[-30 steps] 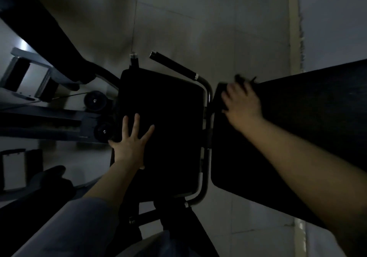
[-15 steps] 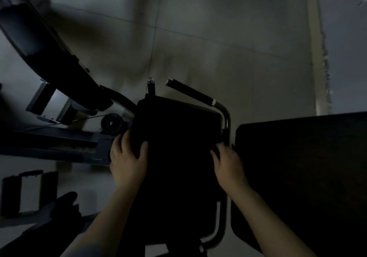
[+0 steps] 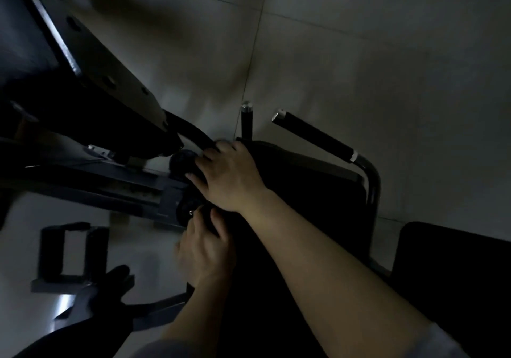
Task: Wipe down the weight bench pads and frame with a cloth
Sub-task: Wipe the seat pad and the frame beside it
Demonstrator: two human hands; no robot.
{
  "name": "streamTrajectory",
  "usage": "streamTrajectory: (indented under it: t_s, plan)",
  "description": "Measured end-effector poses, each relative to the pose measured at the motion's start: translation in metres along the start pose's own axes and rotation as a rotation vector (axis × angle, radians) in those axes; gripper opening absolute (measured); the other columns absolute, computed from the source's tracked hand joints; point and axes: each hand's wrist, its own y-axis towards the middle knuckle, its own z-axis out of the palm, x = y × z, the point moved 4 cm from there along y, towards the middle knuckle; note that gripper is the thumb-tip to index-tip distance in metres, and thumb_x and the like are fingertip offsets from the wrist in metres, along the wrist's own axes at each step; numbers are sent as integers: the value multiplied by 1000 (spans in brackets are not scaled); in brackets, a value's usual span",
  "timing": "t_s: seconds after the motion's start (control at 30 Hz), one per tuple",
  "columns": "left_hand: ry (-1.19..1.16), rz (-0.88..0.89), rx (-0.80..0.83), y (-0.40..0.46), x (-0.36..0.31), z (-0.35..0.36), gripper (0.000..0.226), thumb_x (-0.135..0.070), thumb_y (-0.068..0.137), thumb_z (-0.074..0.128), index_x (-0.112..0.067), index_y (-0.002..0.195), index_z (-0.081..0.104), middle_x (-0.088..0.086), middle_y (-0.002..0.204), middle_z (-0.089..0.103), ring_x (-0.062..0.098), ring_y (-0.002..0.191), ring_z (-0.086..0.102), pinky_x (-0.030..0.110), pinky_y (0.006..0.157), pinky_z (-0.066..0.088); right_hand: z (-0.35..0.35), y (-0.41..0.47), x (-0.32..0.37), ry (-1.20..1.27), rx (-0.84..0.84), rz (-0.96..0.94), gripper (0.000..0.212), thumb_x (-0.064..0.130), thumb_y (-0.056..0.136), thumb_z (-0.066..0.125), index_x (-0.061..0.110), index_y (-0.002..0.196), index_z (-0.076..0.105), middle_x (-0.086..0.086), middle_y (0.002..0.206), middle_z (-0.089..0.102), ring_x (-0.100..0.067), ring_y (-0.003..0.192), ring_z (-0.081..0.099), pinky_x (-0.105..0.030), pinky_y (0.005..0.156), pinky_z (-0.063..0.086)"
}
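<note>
My right hand (image 3: 229, 176) reaches across to the far-left corner of the seat pad (image 3: 298, 205), fingers (image 3: 197, 179) pointing toward ten o'clock, bent over the pad's edge by the round knobs (image 3: 181, 161). My left hand (image 3: 206, 249) sits just below it at six o'clock, fingers curled on the same left edge. The pad's long axis runs twelve to six. It is too dark to tell whether either hand holds a cloth.

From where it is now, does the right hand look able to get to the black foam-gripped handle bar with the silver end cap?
Probably yes: the right hand rests at the seat pad's far left corner, and nothing stands between it and the handle bar.
</note>
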Motion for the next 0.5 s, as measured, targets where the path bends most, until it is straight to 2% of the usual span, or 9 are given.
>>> streamTrajectory:
  t_s: [0.07,0.13,0.23,0.3,0.5]
  plan:
    - [-6,-2,0,0,-2,-3,64,-52,85,9,-20,122,51,12,116,63,35,98,59,43,83,45,0,9,-5,-30,66,-17,28,38,82,62,11,85,70,-7,82,70,-32,81,61,-36,69,43]
    - [-15,-18,11,2,-1,-2,72,-56,81,5,-20,122,51,11,115,63,35,97,59,42,83,45,-7,6,-13,64,68,46,26,37,83,60,12,86,67,-9,81,67,-33,77,61,-36,67,44]
    - [-34,-26,21,2,-2,-2,72,-57,78,5,-22,122,51,11,115,64,35,98,59,40,80,44,-15,-7,-44,211,128,276,35,41,94,44,11,101,62,-13,98,66,-35,92,60,-40,75,48]
    - [-41,-19,33,3,-2,-5,74,-59,76,3,-24,121,50,10,115,64,36,97,58,40,79,41,-22,-29,-79,222,174,410,41,42,97,37,11,109,60,-15,107,65,-34,100,59,-38,79,46]
    - [-67,12,48,1,-5,-9,81,-60,75,0,-21,127,49,8,119,63,33,99,59,39,81,41,-41,-102,-167,152,392,842,46,45,98,27,17,115,60,-12,116,63,-29,104,58,-30,80,40]
